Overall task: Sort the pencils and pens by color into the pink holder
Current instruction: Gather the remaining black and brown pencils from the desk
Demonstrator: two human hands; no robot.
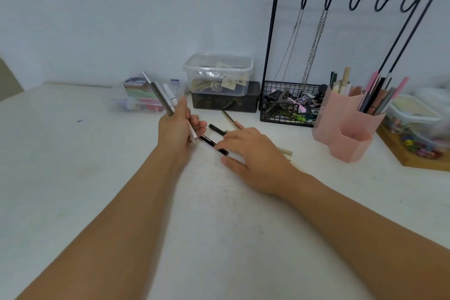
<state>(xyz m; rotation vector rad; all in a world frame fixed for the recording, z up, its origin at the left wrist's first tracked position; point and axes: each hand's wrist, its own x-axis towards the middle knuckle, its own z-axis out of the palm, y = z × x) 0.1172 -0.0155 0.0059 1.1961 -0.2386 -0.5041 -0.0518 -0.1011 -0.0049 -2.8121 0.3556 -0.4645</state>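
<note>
At frame centre the left hand [175,126] grips a bundle of silver and white pens [160,95] in curled fingers, while the right hand [253,153] rests spread fingers on a black pen [214,145] on the white surface [97,153], the pink holder [345,129] standing at right.

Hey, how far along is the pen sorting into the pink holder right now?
Partly done. The pink holder already has pink, black and grey pens standing in its back compartments. The left hand grips a bundle of silver and white pens. The right hand rests on a black pen; other pens still lie on the table.
</note>
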